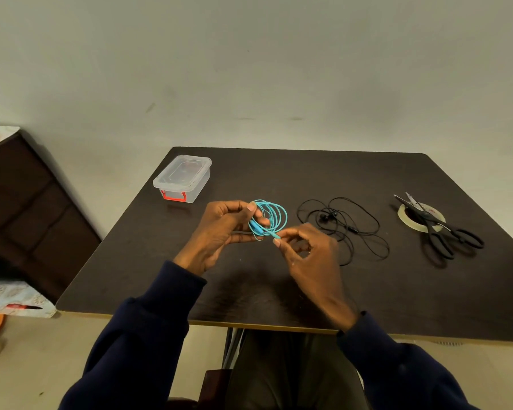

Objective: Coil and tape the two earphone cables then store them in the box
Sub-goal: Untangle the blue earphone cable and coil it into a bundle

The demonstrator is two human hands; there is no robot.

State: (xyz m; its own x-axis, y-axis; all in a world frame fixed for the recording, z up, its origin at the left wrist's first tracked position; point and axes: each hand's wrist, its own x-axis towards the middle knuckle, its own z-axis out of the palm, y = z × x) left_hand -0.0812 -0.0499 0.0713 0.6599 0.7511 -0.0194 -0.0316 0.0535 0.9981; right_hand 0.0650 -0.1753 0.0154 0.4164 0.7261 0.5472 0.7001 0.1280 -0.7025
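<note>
A turquoise earphone cable (pixel 274 216) is wound into a coil above the middle of the dark table (pixel 279 173). My left hand (pixel 219 232) grips the coil's left side between thumb and fingers. My right hand (pixel 305 255) pinches the cable's loose end at the coil's lower edge. A black earphone cable (pixel 347 226) lies loose and tangled on the table just right of my hands. The clear plastic box (pixel 182 177) with a red latch stands closed at the table's far left.
Black scissors (pixel 444 232) lie across a roll of clear tape (pixel 419 216) at the right of the table. A dark wooden cabinet (pixel 27 208) stands to the left, off the table. The wall runs behind the table's far edge.
</note>
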